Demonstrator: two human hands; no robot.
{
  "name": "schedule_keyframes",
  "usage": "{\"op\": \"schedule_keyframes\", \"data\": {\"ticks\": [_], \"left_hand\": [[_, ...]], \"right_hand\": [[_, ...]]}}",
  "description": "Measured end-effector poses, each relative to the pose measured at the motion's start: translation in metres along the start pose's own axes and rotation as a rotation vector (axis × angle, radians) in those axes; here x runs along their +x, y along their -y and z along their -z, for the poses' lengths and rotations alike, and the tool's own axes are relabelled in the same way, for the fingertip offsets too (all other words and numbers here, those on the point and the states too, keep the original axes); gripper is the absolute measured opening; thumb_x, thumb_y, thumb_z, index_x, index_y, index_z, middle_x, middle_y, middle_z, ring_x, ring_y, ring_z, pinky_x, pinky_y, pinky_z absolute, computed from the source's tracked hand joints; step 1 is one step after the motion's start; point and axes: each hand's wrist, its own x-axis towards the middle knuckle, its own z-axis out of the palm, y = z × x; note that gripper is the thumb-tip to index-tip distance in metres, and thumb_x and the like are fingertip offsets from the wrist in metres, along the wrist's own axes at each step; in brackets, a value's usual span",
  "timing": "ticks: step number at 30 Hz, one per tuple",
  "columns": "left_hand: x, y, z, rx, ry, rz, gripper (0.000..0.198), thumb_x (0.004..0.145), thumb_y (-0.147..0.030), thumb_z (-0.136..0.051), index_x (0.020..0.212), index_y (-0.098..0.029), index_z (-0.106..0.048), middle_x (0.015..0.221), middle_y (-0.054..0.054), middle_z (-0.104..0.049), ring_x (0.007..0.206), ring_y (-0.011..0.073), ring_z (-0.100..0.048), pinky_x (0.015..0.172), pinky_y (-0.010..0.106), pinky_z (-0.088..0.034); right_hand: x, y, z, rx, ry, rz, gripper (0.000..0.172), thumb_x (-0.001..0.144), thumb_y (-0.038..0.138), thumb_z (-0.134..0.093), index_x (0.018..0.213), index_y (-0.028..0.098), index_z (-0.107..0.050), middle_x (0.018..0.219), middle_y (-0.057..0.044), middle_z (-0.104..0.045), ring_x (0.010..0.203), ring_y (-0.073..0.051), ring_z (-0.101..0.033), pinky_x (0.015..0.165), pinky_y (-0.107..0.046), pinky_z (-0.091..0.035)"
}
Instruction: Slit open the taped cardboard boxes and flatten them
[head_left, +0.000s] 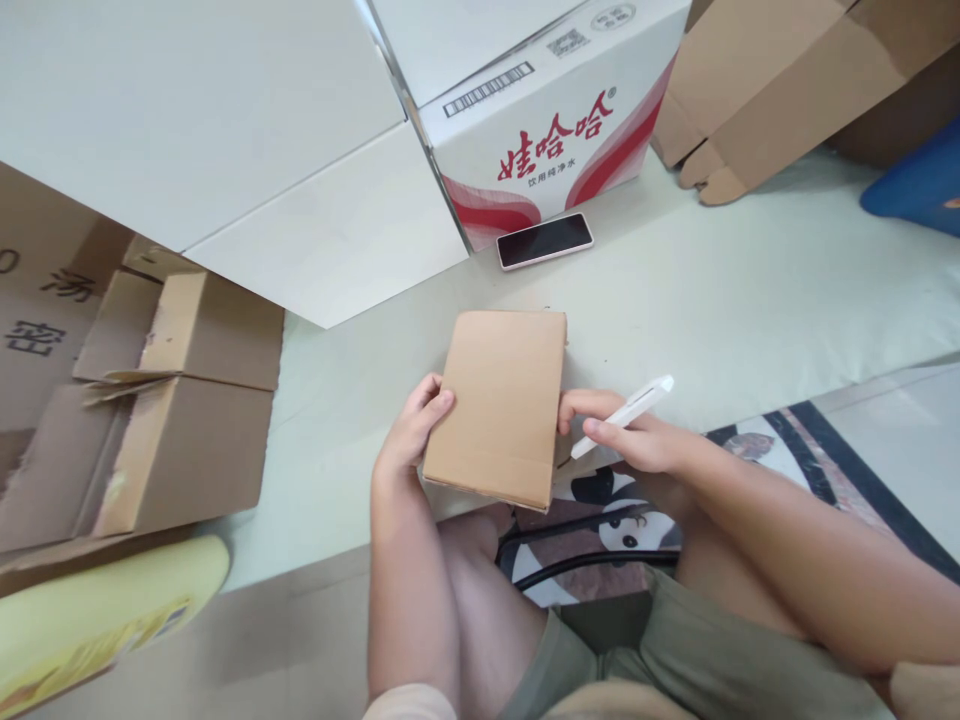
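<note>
A small brown cardboard box [499,400] is tilted above the near edge of the covered table. My left hand [414,428] grips its left edge, thumb on the upper face and fingers mostly hidden behind. On the other side, my right hand [626,430] is closed around a slim white stick-like tool [634,412], held slantwise between thumb and fingers; I cannot tell if it is a pen or a cutter. The bent forefinger of that hand touches or nearly touches the box's right side.
A phone [545,241] lies before a white-and-red water carton [555,150]. White boxes [330,220] stand at the back left, open brown cartons [217,430] at the left. More cardboard [795,90] and a blue object [919,185] are at right. A yellow container [120,620] is front left.
</note>
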Motion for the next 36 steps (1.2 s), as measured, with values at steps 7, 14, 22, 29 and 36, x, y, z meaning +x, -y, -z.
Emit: {"op": "schedule_keyframes", "data": {"ticks": [7, 14, 22, 29, 36], "left_hand": [[0.0008, 0.0012, 0.0014, -0.004, 0.016, 0.004, 0.052, 0.073, -0.058, -0.077, 0.106, -0.022, -0.058, 0.092, 0.005, -0.067, 0.079, 0.0223, -0.066, 0.070, 0.033, -0.051], [0.0024, 0.0009, 0.0001, -0.035, -0.022, 0.014, 0.054, 0.070, -0.056, -0.080, 0.105, -0.021, -0.060, 0.096, 0.006, -0.069, 0.079, 0.0216, -0.066, 0.070, 0.032, -0.051], [0.0010, 0.0006, -0.0016, -0.082, -0.028, 0.035, 0.056, 0.069, -0.055, -0.083, 0.108, -0.022, -0.061, 0.094, 0.005, -0.068, 0.077, 0.0206, -0.066, 0.071, 0.032, -0.051], [0.0004, -0.0028, -0.0037, -0.054, -0.016, 0.023, 0.053, 0.070, -0.056, -0.081, 0.107, -0.021, -0.062, 0.092, 0.005, -0.067, 0.075, 0.0203, -0.065, 0.071, 0.032, -0.050], [-0.0016, -0.0057, -0.0059, -0.033, -0.036, 0.031, 0.057, 0.068, -0.058, -0.081, 0.109, -0.022, -0.061, 0.092, 0.005, -0.067, 0.075, 0.0212, -0.065, 0.071, 0.033, -0.050]], "right_hand": [[0.0002, 0.0007, 0.0007, -0.015, 0.009, -0.010, 0.053, 0.101, 0.066, -0.033, 0.089, 0.019, -0.053, 0.087, -0.006, -0.061, 0.079, -0.018, -0.055, 0.074, -0.031, -0.043], [-0.0007, 0.0032, 0.0015, -0.016, 0.017, -0.016, 0.052, 0.101, 0.065, -0.034, 0.088, 0.019, -0.053, 0.087, -0.006, -0.061, 0.081, -0.018, -0.056, 0.075, -0.032, -0.043], [-0.0007, 0.0019, 0.0018, -0.010, 0.028, -0.024, 0.051, 0.101, 0.064, -0.035, 0.089, 0.018, -0.053, 0.087, -0.006, -0.062, 0.082, -0.018, -0.056, 0.076, -0.032, -0.044], [-0.0004, 0.0027, 0.0028, -0.012, 0.034, -0.028, 0.050, 0.101, 0.064, -0.035, 0.088, 0.019, -0.052, 0.086, -0.006, -0.061, 0.081, -0.019, -0.056, 0.076, -0.032, -0.043], [0.0009, 0.0038, 0.0022, -0.033, 0.030, -0.017, 0.051, 0.102, 0.065, -0.034, 0.087, 0.019, -0.051, 0.084, -0.005, -0.061, 0.079, -0.018, -0.055, 0.074, -0.031, -0.043]]}}
